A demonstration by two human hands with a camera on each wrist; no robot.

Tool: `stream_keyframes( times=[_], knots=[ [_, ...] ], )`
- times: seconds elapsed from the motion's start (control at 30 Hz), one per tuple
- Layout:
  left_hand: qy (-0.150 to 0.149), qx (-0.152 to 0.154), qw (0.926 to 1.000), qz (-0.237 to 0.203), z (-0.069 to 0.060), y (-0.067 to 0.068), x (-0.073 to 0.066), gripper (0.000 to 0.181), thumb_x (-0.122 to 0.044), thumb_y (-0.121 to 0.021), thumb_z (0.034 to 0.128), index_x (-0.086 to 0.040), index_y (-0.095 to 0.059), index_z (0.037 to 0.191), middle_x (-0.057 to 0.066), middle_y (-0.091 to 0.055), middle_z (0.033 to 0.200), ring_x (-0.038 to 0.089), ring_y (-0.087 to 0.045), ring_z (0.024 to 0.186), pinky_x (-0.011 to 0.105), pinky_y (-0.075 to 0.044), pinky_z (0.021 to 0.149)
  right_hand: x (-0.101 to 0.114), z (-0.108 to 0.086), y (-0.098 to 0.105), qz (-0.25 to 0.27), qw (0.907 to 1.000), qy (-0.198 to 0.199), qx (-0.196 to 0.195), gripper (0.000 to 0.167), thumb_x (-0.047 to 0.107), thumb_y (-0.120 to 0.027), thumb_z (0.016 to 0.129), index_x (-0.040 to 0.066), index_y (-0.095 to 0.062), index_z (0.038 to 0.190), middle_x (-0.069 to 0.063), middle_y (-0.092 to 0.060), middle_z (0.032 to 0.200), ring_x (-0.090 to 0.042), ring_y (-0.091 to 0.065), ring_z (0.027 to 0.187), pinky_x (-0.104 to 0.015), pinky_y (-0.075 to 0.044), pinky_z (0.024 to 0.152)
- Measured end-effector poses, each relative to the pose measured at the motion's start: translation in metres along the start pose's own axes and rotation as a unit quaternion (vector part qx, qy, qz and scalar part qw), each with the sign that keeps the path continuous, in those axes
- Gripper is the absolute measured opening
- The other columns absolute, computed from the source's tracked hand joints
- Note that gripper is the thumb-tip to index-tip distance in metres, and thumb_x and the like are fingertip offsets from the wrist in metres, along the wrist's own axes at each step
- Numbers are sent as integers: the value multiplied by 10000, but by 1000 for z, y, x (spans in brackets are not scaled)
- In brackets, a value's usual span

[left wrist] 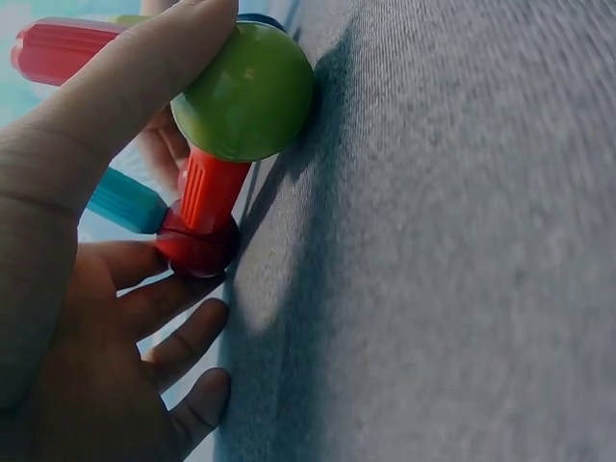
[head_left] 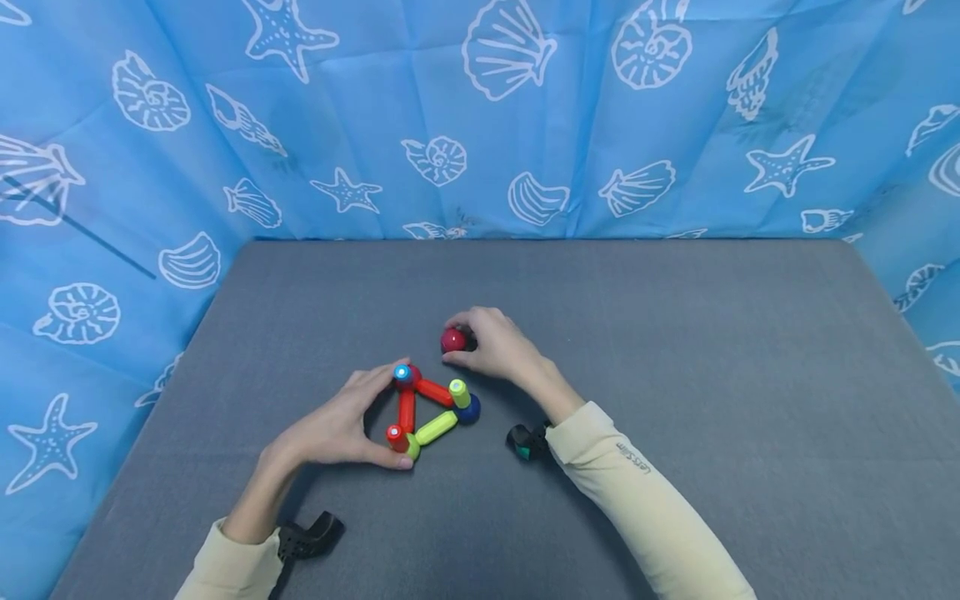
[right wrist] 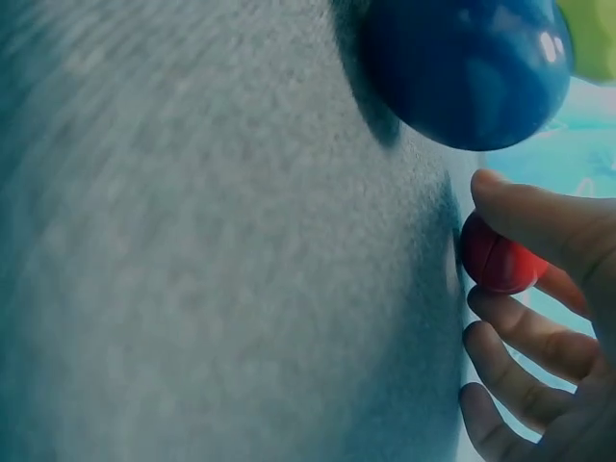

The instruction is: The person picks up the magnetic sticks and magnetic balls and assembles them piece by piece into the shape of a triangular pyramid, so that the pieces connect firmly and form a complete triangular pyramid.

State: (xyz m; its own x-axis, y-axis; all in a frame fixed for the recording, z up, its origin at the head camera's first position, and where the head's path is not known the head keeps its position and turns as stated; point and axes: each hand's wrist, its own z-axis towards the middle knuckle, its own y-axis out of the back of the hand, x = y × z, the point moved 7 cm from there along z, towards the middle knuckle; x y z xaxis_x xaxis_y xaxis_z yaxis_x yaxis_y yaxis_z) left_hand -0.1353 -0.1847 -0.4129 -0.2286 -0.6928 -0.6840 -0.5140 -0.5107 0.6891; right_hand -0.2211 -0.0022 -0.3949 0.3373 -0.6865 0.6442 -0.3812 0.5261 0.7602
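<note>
A triangle of magnetic rods and balls lies on the table, with two red rods (head_left: 407, 410) and a yellow-green rod (head_left: 437, 428) as its sides. Its corners are a green ball (left wrist: 248, 94), a dark red ball (left wrist: 197, 241) and a blue ball (right wrist: 472, 67). From each corner a short rod stands up: red (head_left: 396, 437), blue (head_left: 402, 373) and yellow-green (head_left: 459, 393). My left hand (head_left: 337, 425) holds the triangle's left side, thumb at the green ball, fingers at the dark red one. Beyond the triangle, my right hand (head_left: 495, 343) grips a separate red ball (head_left: 453, 340) between thumb and fingers.
A grey cloth-covered table (head_left: 712, 375) carries everything. Behind it and along the sides hangs a blue curtain (head_left: 375, 108) with white shell prints. Black wrist cameras (head_left: 311, 535) sit under both forearms, the right one (head_left: 525, 442) close to the triangle.
</note>
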Motion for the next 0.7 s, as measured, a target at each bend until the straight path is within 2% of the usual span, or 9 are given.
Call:
stream_keyframes(
  times=[0.13, 0.43, 0.53, 0.7],
  knots=[
    [-59, 34, 10000, 24, 3, -2, -4, 1166, -563, -887, 699, -197, -275, 1621, 50, -356, 1650, 296, -357, 1412, 628, -373, 1136, -2, -5, 2, -35, 10000, 7, -28, 491, 230, -808, 890, 66, -660, 1329, -109, -700, 1223, -217, -658, 1086, -378, -563, 934],
    [-142, 53, 9996, 242, 9, -8, -15, 1172, -576, -877, 705, -199, -261, 1627, 75, -364, 1643, 291, -367, 1399, 619, -401, 1120, -9, -22, 12, -73, 9998, 148, -150, 485, 251, -821, 875, 63, -680, 1298, -99, -716, 1147, -203, -657, 991, -340, -567, 830],
    [-140, -76, 9995, 290, 11, -10, -17, 1177, -572, -888, 692, -194, -273, 1621, 65, -382, 1632, 281, -379, 1388, 605, -401, 1124, -13, -30, 17, -132, 9998, 91, -152, 483, 249, -824, 871, 67, -680, 1294, -95, -714, 1135, -199, -661, 987, -342, -570, 827],
    [8, -418, 9965, 721, 14, -14, -23, 1199, -651, -865, 675, -114, -307, 1590, 107, -416, 1592, 299, -407, 1353, 595, -410, 1107, -19, -41, 22, -246, 9996, 18, -167, 447, 196, -817, 870, 63, -688, 1276, -101, -706, 1111, -207, -655, 973, -365, -571, 831]
  ],
)
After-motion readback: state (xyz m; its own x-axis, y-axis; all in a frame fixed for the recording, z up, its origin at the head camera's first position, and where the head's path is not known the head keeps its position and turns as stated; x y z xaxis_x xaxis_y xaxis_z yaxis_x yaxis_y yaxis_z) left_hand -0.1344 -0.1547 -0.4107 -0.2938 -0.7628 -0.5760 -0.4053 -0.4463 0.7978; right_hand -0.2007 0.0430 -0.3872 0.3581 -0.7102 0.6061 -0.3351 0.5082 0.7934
